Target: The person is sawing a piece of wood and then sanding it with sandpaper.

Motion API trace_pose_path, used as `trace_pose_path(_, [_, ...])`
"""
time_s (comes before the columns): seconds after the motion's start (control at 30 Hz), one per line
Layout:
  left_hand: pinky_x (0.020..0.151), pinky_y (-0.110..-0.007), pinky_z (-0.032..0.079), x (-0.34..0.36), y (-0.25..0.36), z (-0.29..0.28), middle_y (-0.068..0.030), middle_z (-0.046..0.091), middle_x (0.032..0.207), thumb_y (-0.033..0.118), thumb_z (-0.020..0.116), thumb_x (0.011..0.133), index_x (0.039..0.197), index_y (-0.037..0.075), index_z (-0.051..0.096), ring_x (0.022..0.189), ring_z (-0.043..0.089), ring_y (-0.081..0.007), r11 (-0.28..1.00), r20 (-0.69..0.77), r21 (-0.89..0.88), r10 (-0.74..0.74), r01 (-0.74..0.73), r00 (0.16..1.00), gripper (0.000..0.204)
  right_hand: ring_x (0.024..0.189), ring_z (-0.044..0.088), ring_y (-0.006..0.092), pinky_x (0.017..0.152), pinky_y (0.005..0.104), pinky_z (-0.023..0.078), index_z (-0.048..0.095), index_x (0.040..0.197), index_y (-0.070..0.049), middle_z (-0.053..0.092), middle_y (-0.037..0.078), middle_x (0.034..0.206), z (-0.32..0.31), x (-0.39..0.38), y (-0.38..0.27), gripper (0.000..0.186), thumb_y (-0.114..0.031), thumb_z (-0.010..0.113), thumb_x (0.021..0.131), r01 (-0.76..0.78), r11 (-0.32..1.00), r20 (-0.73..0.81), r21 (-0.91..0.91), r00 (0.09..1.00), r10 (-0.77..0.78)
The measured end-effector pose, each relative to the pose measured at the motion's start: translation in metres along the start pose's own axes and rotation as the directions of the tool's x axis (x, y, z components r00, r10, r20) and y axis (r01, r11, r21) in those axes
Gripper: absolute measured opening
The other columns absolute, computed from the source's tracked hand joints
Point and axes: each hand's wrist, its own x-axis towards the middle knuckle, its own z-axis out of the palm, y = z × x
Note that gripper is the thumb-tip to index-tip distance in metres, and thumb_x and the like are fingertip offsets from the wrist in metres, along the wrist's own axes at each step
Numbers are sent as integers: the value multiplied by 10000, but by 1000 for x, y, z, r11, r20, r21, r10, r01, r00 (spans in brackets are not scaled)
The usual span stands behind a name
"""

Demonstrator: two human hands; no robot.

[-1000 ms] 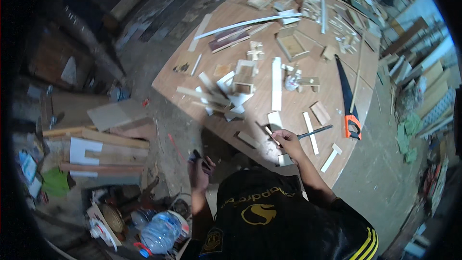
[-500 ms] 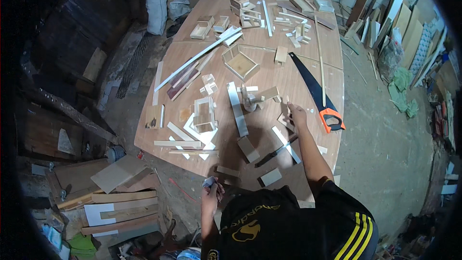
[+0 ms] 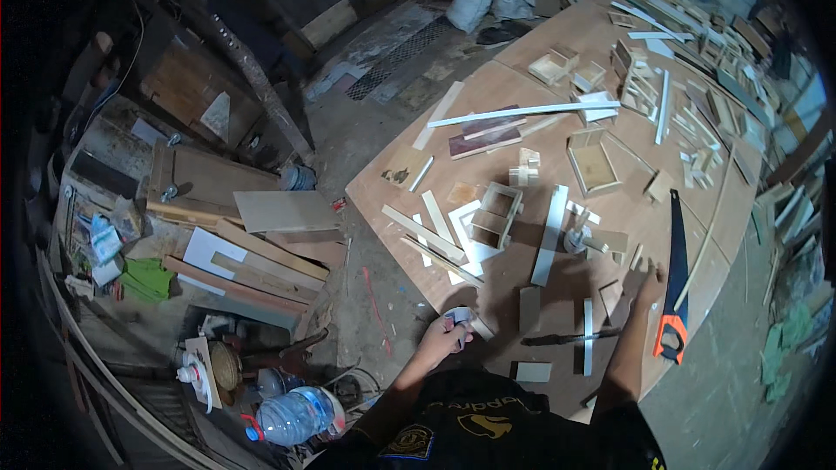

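A small pale, curled piece [image 3: 459, 317] is held in the left hand [image 3: 444, 338], with the fingers closed around it, at the near left edge of the wooden table [image 3: 509, 87]; its exact kind cannot be told. A pale wooden block [image 3: 482, 329] is seen just to the right of that hand. The right hand [image 3: 650, 284] is held low over the right part of the table, its fingers pointed away from the body; whether anything is gripped by it cannot be told. A short wooden stick [image 3: 637, 257] is seen just beyond its fingertips, slightly to the left, well apart from the left hand. To the right of the right hand, a handsaw [image 3: 677, 248] with a black blade and orange handle is laid. Between the two hands, a white strip [image 3: 588, 318] is crossed by a long dark tool [image 3: 557, 339]. Farther off, a small jar [image 3: 575, 240] is placed to the right of a longer white strip [image 3: 549, 239], and an open-topped wooden box [image 3: 595, 164] is set beyond them.
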Motion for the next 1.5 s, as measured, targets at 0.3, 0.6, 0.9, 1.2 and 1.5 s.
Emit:
trace_pose_path(0.3, [640, -307, 519, 20, 81, 83, -119, 653, 884, 48, 661, 815, 1098, -1, 576, 793, 668, -186, 869, 67, 462, 167, -179, 984, 299, 825, 565, 97, 702, 245, 438, 589, 1153, -57, 594, -1, 938, 44, -178, -141, 248, -152, 599, 924, 218, 976, 650, -8, 742, -161])
trace_pose_path(0.6, [701, -330, 517, 55, 112, 118, -147, 669, 905, 75, 597, 896, 1017, -19, 640, 811, 667, -213, 651, 272, 650, 284, -393, 920, 160, 752, 686, 271, 685, 353, 541, 693, 1052, -70, 681, 127, 944, 60, -167, -166, 227, -222, 676, 885, 342, 905, 866, -254, 497, 55])
trace_pose_path(0.9, [661, -253, 501, 78, 92, 104, -51, 650, 814, 68, 570, 948, 956, -36, 607, 724, 604, -93, 922, 328, 306, 132, -237, 935, 110, 842, 637, 121, 713, 293, 512, 676, 1065, -30, 701, 75, 926, 68, -126, -168, 253, -233, 661, 914, -135, 987, 957, -88, 262, 121])
trace_pose_path(1.2, [608, -320, 495, 105, 63, 45, -67, 556, 712, 137, 471, 959, 827, 14, 564, 620, 552, -153, 967, 186, -254, 43, 6, 982, 204, 851, 636, 169, 757, 317, 505, 664, 1068, -62, 681, 95, 950, 94, 12, -176, 185, -186, 595, 950, 159, 959, 773, -234, 629, 85])
trace_pose_path(1.5, [560, -270, 437, 103, 74, 49, 14, 498, 672, 253, 583, 967, 987, 29, 609, 575, 477, -93, 986, -162, 156, 76, -51, 984, 227, 914, 662, 323, 809, 383, 524, 679, 1088, -100, 682, 154, 1081, 169, 192, -148, 306, -304, 585, 880, 480, 630, 610, -611, 792, -12])
